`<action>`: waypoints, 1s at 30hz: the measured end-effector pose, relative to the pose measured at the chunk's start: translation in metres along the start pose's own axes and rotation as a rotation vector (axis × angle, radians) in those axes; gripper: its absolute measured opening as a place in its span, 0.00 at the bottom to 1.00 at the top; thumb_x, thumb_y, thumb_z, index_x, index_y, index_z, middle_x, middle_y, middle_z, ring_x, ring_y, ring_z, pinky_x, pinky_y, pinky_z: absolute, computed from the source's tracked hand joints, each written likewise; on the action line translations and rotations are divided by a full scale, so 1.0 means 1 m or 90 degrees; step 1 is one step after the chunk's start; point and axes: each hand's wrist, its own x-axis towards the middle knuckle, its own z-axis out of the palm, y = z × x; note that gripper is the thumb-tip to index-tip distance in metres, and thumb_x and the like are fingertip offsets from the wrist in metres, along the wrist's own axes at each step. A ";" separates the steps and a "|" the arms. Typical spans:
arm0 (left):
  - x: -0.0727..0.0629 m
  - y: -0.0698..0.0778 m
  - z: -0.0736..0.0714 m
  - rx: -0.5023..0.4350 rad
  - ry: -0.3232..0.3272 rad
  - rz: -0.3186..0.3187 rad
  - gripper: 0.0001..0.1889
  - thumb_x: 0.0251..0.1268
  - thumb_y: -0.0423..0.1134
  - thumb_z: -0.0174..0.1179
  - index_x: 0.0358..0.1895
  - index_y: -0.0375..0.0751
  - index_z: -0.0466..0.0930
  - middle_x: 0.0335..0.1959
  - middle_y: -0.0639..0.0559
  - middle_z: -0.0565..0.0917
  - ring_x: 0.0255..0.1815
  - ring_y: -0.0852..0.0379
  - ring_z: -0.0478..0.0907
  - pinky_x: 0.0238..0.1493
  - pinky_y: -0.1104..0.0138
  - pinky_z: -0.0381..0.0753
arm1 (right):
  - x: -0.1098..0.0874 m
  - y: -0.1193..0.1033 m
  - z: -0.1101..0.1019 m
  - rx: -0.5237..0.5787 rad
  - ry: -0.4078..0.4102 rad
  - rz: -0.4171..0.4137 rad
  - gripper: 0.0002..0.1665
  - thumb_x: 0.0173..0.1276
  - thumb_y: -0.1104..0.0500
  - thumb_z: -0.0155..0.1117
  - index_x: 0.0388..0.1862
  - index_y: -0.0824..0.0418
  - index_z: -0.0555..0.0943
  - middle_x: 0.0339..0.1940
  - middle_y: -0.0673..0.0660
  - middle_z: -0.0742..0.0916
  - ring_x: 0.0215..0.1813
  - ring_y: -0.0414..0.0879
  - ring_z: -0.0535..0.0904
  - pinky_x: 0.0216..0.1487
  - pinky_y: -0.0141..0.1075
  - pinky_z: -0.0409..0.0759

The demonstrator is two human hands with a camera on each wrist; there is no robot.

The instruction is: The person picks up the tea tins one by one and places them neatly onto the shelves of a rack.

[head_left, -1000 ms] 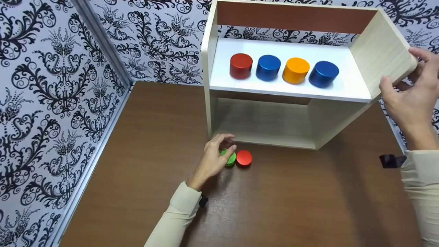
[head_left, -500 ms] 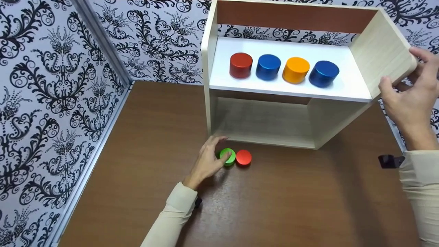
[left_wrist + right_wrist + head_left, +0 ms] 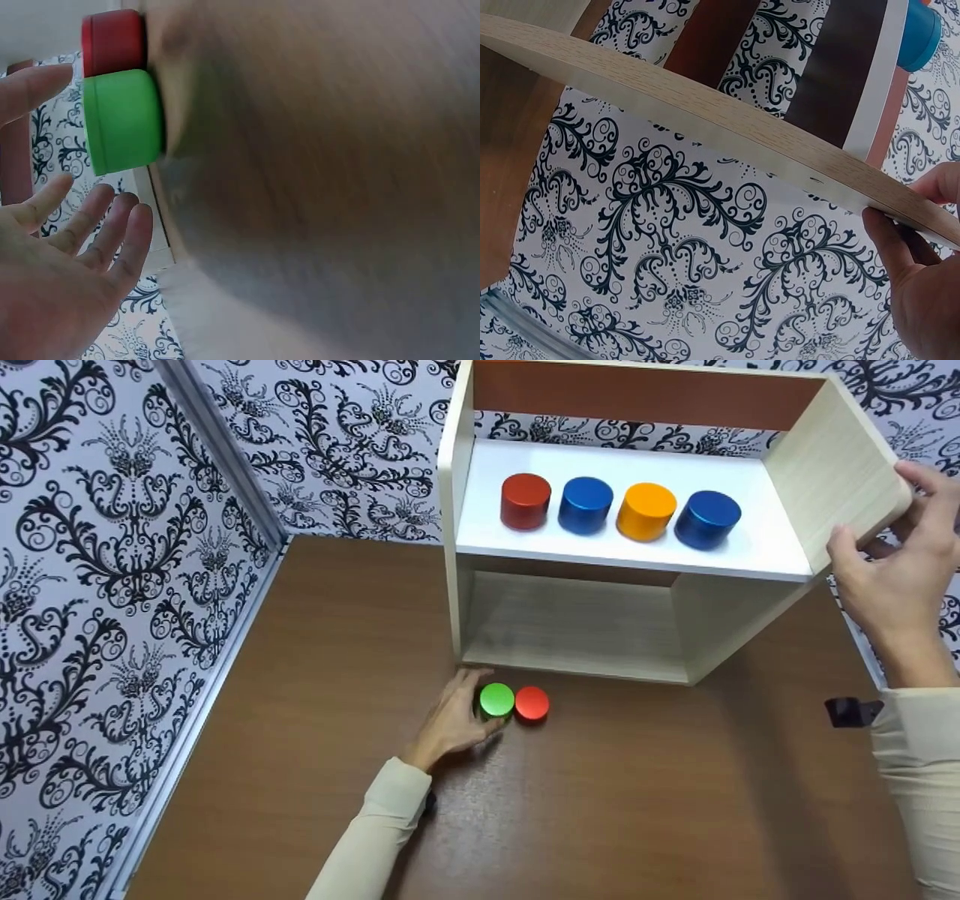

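Note:
In the head view a green cylinder [image 3: 496, 700] and a red cylinder [image 3: 532, 703] stand side by side on the brown table, in front of a wooden shelf unit [image 3: 574, 669]. My left hand [image 3: 454, 718] is spread around the left side of the green cylinder, thumb at its near side. The left wrist view shows a gap between these fingers [image 3: 97, 217] and the green cylinder [image 3: 124, 121]. Up at the right, my right hand [image 3: 904, 566] grips the edge of the unit's side panel. Thumb and fingers lie on either side of that panel [image 3: 780, 142] in the right wrist view.
On the white upper shelf [image 3: 600, 556] stand a dark red cylinder [image 3: 525, 502], a blue one, an orange cylinder [image 3: 646, 512] and another blue cylinder [image 3: 708, 520] in a row. Patterned walls [image 3: 112, 585] border the table at the left and back.
My left hand has drawn back from above the green cylinder and lowered beside it, so the cylinder's top now shows fully. The right hand keeps its grip on the panel.

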 end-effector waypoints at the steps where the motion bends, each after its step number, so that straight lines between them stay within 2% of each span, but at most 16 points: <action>1: 0.000 -0.001 0.001 0.007 -0.002 -0.004 0.40 0.52 0.42 0.76 0.70 0.41 0.70 0.62 0.45 0.75 0.66 0.42 0.72 0.65 0.43 0.75 | 0.000 0.000 0.000 -0.001 -0.001 0.001 0.36 0.72 0.62 0.62 0.75 0.45 0.62 0.70 0.56 0.76 0.70 0.47 0.75 0.68 0.39 0.72; 5: 0.000 -0.003 0.005 0.037 -0.005 -0.015 0.41 0.49 0.42 0.77 0.70 0.44 0.70 0.61 0.44 0.75 0.64 0.40 0.72 0.59 0.36 0.76 | 0.000 -0.001 0.000 -0.003 -0.003 0.001 0.36 0.72 0.62 0.61 0.75 0.44 0.62 0.71 0.55 0.76 0.70 0.47 0.74 0.68 0.39 0.72; 8: 0.000 -0.004 0.007 0.062 -0.005 -0.017 0.41 0.48 0.42 0.78 0.69 0.44 0.70 0.60 0.44 0.75 0.63 0.38 0.73 0.58 0.36 0.77 | -0.001 -0.002 0.000 -0.004 -0.003 -0.001 0.36 0.73 0.62 0.61 0.75 0.45 0.61 0.71 0.55 0.76 0.71 0.47 0.73 0.69 0.40 0.70; 14: 0.000 -0.004 0.010 0.084 -0.026 -0.046 0.43 0.49 0.43 0.77 0.71 0.44 0.68 0.67 0.35 0.72 0.68 0.25 0.67 0.65 0.32 0.69 | -0.001 -0.001 0.000 -0.002 -0.003 0.006 0.36 0.73 0.62 0.61 0.75 0.44 0.61 0.72 0.54 0.75 0.72 0.47 0.72 0.70 0.41 0.70; 17: 0.000 -0.005 0.011 0.091 -0.040 -0.064 0.44 0.48 0.42 0.77 0.72 0.43 0.66 0.69 0.31 0.69 0.70 0.23 0.63 0.68 0.30 0.64 | -0.001 -0.001 0.001 -0.004 -0.002 0.010 0.37 0.72 0.63 0.61 0.75 0.44 0.61 0.72 0.54 0.75 0.72 0.47 0.72 0.70 0.41 0.70; 20: 0.001 -0.005 0.012 0.113 -0.040 -0.060 0.44 0.46 0.39 0.77 0.71 0.42 0.67 0.68 0.33 0.71 0.70 0.27 0.65 0.69 0.33 0.66 | 0.001 -0.002 0.002 0.012 0.008 0.011 0.38 0.69 0.65 0.62 0.74 0.45 0.62 0.70 0.56 0.77 0.70 0.47 0.74 0.69 0.41 0.70; 24: 0.001 -0.006 0.014 0.133 -0.017 -0.038 0.43 0.43 0.38 0.77 0.68 0.41 0.69 0.62 0.38 0.75 0.65 0.33 0.70 0.66 0.37 0.71 | 0.002 -0.003 0.003 0.033 0.021 0.013 0.38 0.67 0.68 0.61 0.73 0.47 0.64 0.68 0.59 0.78 0.68 0.48 0.76 0.68 0.40 0.71; 30: 0.002 -0.007 0.016 0.112 0.007 -0.026 0.43 0.42 0.37 0.79 0.68 0.41 0.69 0.60 0.40 0.77 0.62 0.35 0.72 0.63 0.38 0.73 | 0.001 -0.004 0.002 0.021 0.017 0.016 0.38 0.67 0.67 0.62 0.73 0.46 0.64 0.69 0.58 0.78 0.69 0.48 0.75 0.68 0.40 0.71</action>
